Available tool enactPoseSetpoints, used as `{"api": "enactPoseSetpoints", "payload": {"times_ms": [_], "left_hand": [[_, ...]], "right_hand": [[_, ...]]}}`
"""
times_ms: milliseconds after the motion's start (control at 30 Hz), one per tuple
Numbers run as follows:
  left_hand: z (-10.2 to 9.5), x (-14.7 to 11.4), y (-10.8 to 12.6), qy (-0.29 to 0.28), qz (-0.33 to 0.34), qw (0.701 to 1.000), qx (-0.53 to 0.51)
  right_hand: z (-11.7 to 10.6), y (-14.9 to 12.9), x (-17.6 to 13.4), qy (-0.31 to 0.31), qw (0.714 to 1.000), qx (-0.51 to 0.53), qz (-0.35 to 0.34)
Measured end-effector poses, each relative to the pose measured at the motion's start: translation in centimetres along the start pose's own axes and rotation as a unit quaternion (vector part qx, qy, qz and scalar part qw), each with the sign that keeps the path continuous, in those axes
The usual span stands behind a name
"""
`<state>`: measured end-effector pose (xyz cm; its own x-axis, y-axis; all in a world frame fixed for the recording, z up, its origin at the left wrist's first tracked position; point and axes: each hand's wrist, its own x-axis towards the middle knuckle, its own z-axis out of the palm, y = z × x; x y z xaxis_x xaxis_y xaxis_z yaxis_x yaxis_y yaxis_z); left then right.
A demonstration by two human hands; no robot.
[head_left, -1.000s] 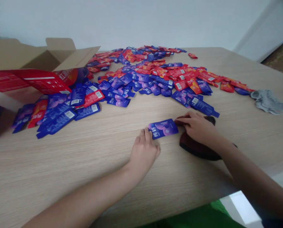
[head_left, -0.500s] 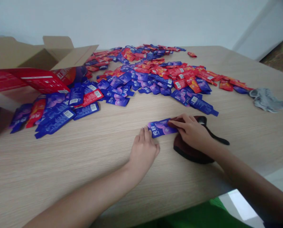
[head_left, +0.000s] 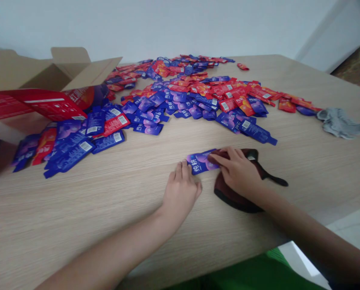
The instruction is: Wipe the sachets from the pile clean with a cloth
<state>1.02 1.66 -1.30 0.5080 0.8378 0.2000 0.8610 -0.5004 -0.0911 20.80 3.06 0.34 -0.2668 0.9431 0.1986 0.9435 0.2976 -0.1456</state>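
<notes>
A flat purple-blue sachet [head_left: 201, 162] with white lettering lies on the table in front of me. Pressed together, the fingertips of my left hand [head_left: 181, 183] pin its left end. My right hand [head_left: 238, 169] grips a dark maroon piece with black edging and a loose black strap [head_left: 238, 197]; its exact kind is unclear. The tip of that piece rests over the sachet's right part, and my right fingers bear on it there. The sachet's right end is hidden beneath the piece and my hand.
Red and purple sachets [head_left: 182, 98] are heaped across the back of the table [head_left: 107, 217]. Left stands an opened cardboard box [head_left: 74, 82], with more sachets [head_left: 74, 145] beside it. A grey cloth glove [head_left: 341, 123] lies at the right.
My right hand and the maroon piece have slid a little left, covering more of the sachet. My left hand stays at the sachet's left end. The view has shifted slightly.
</notes>
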Motion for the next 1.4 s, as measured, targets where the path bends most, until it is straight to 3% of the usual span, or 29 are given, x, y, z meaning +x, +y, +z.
{"api": "enactPoseSetpoints", "payload": {"times_ms": [67,133,233,333,400,600,700,767,867,967,1033,1133,1267,1333,1400], "left_hand": [[0.1,0.0,0.0,-0.005,-0.004,1.0,-0.004],[0.0,0.0,0.1,-0.013,-0.005,1.0,-0.007],[-0.2,0.1,0.1,-0.018,-0.007,1.0,-0.01],[-0.4,0.1,0.0,-0.018,0.005,1.0,0.001],[-0.5,0.1,0.0,-0.018,0.012,1.0,0.006],[0.0,0.1,0.1,-0.012,0.002,1.0,-0.003],[0.1,0.0,0.2,-0.011,-0.003,1.0,-0.006],[0.1,-0.1,0.2,-0.011,-0.006,1.0,-0.003],[-0.1,-0.1,0.1,-0.014,0.005,1.0,0.009],[-0.3,-0.1,-0.1,-0.022,0.02,0.999,0.026],[-0.3,0.0,-0.1,-0.021,0.02,0.999,0.034],[-0.1,0.0,0.0,-0.015,0.008,1.0,0.022],[0.2,0.0,0.2,-0.01,-0.005,1.0,0.009],[0.2,0.0,0.3,-0.008,-0.008,1.0,0.009],[0.1,0.0,0.3,-0.012,-0.014,1.0,0.005]], "right_hand": [[-0.7,1.9,0.0,-0.003,0.999,0.003,0.037],[-1.5,2.1,0.3,0.005,0.999,0.012,0.043],[-1.6,-0.9,0.7,0.032,0.998,0.05,-0.011],[-0.7,-4.2,0.6,-0.004,0.995,0.066,-0.078],[-0.2,-4.4,0.2,-0.022,0.995,0.056,-0.075],[-1.2,2.6,-0.7,-0.042,0.995,0.086,0.025],[-2.5,4.2,0.6,-0.034,0.995,0.086,0.037],[-3.0,3.0,1.8,-0.008,0.996,0.085,0.024],[-2.7,-1.1,3.2,0.027,0.996,0.083,-0.023],[-1.2,-4.6,3.5,0.008,0.997,0.027,-0.073],[-0.1,-5.1,3.0,-0.016,0.997,-0.022,-0.072],[0.6,-2.7,1.9,-0.026,0.997,-0.066,-0.023],[-0.4,2.2,1.5,-0.056,0.995,-0.078,0.036],[-1.4,2.9,2.2,-0.067,0.996,-0.046,0.04],[-2.2,1.6,3.1,-0.04,0.999,-0.007,0.028]]}}
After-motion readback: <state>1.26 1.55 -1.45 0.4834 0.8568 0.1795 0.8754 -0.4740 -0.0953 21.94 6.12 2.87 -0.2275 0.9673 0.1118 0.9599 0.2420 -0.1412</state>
